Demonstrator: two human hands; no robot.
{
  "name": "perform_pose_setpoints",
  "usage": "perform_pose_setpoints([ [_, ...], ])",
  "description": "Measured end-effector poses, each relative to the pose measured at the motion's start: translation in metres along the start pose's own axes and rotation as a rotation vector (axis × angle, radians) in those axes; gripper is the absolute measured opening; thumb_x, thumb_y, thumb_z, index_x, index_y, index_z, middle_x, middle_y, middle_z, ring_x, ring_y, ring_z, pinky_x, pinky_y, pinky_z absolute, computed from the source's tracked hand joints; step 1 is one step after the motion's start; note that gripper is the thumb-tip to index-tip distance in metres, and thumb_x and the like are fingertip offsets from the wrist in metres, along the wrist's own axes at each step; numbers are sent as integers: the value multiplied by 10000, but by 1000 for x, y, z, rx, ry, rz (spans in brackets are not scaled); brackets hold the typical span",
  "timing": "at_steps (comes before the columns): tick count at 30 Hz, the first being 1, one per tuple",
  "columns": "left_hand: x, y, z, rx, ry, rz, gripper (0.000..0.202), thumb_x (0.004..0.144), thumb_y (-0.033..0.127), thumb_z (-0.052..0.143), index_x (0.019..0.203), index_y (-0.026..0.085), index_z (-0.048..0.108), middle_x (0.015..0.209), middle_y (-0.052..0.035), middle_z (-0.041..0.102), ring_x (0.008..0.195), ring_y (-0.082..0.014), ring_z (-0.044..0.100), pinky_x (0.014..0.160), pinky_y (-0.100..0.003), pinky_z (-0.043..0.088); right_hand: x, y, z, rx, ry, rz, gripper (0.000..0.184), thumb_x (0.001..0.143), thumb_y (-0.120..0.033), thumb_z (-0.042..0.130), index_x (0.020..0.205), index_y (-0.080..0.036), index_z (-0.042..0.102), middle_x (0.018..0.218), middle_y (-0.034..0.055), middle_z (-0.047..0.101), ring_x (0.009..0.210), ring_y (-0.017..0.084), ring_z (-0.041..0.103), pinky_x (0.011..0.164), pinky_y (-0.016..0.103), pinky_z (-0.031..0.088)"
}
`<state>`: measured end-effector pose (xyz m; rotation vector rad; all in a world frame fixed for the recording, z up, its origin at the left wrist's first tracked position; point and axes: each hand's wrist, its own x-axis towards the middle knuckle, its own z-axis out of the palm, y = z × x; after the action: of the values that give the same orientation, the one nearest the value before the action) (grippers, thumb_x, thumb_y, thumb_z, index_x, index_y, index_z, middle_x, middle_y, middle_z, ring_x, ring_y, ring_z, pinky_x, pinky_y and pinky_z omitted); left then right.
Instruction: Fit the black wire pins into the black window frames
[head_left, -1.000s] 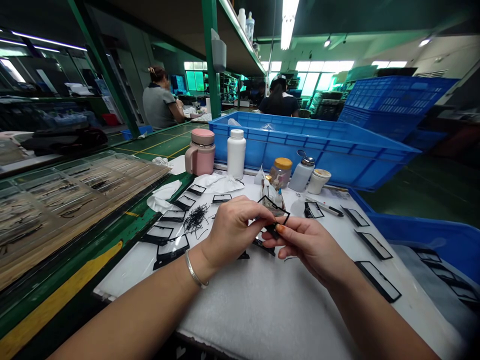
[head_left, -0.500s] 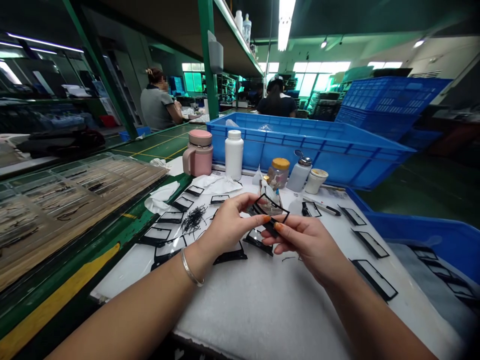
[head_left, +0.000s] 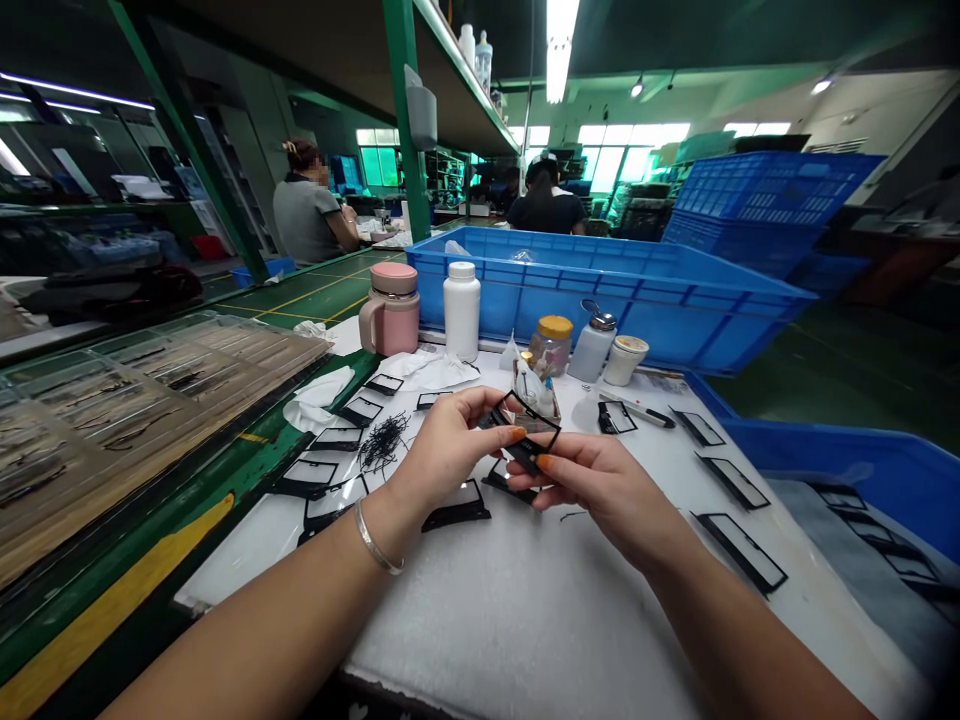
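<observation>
Between both hands, above the white work surface (head_left: 517, 610), is a small black rectangular frame (head_left: 541, 430) with a see-through middle, held at a tilt. My left hand (head_left: 457, 440) pinches its left end between thumb and fingers. On the near right edge, my right hand (head_left: 592, 475) closes its thumb and fingers; the fingertips are partly hidden behind the frame. Similar black frames lie around, such as one (head_left: 459, 503) below my left hand and another (head_left: 739, 550) at the right. A heap of thin black strips (head_left: 383, 443) lies left of my left hand.
Along the back stand a pink mug (head_left: 394, 310), a white bottle (head_left: 461, 312), an orange-lidded jar (head_left: 552, 345), a pump bottle (head_left: 592, 345) and a small tub (head_left: 625, 360). Behind them is a large blue crate (head_left: 637, 310). A knife (head_left: 645, 412) lies right. Two people (head_left: 307, 205) sit further off.
The whole view has shifted slightly. Both hands keep their grip on the black frame, whose tilt looks nearly the same.
</observation>
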<state>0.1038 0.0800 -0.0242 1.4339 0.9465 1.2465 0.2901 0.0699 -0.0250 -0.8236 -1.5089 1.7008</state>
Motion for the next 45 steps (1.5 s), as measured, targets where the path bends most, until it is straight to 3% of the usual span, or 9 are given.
perform_pose_setpoints([
  [21, 0, 2, 2, 68, 2, 46, 158, 749, 160, 706, 885, 125, 634, 852, -30, 643, 751, -126, 602, 679, -213, 500, 4, 3, -2, 23, 26, 7, 286, 850, -350, 701, 1033, -134, 736, 967, 125, 707, 887, 233, 689, 657, 239, 548],
  [37, -1, 3, 0, 94, -17, 1, 157, 777, 251, 685, 880, 144, 632, 830, -24, 652, 773, -158, 613, 695, -234, 502, 7, 8, 0, 40, 52, -37, 333, 793, -384, 725, 968, -100, 739, 927, 144, 708, 814, 233, 704, 585, 214, 538],
  [45, -2, 1, 2, 88, 23, 19, 159, 744, 189, 685, 882, 134, 628, 834, -14, 635, 749, -138, 591, 681, -221, 484, 6, 9, -2, 4, 32, -49, 285, 858, -348, 688, 997, -102, 732, 948, 152, 712, 834, 230, 708, 597, 202, 545],
])
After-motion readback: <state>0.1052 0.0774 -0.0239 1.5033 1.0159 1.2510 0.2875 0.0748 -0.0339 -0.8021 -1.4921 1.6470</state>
